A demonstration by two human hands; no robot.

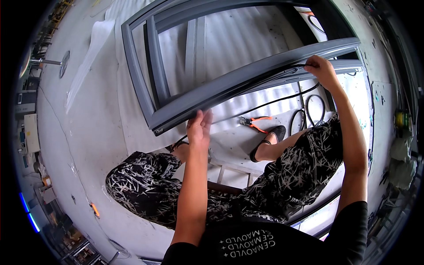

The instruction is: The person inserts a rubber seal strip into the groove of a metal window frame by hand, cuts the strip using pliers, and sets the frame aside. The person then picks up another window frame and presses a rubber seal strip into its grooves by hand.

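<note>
A large grey metal window frame (247,75) stands tilted in front of me, its near rail crossing between my hands. My right hand (321,73), at the right end of that rail, pinches a thin black rubber sealing strip (282,70) between thumb and fingertips. The strip runs along the rail's underside, and a loose length hangs below it. Under the rail's left corner is my left hand (198,128), palm up, with fingers stretched and a little apart. Its fingertips are at the frame's edge and slightly blurred; whether they touch the strip, I cannot tell.
Orange-handled pliers (255,123) lie on the white sheet between my feet. Coils of black strip (314,110) rest beside my right leg. An orange-handled tool (94,210) lies on the floor at left, near a round-based metal stand (64,64). A low stool (227,176) shows beneath me.
</note>
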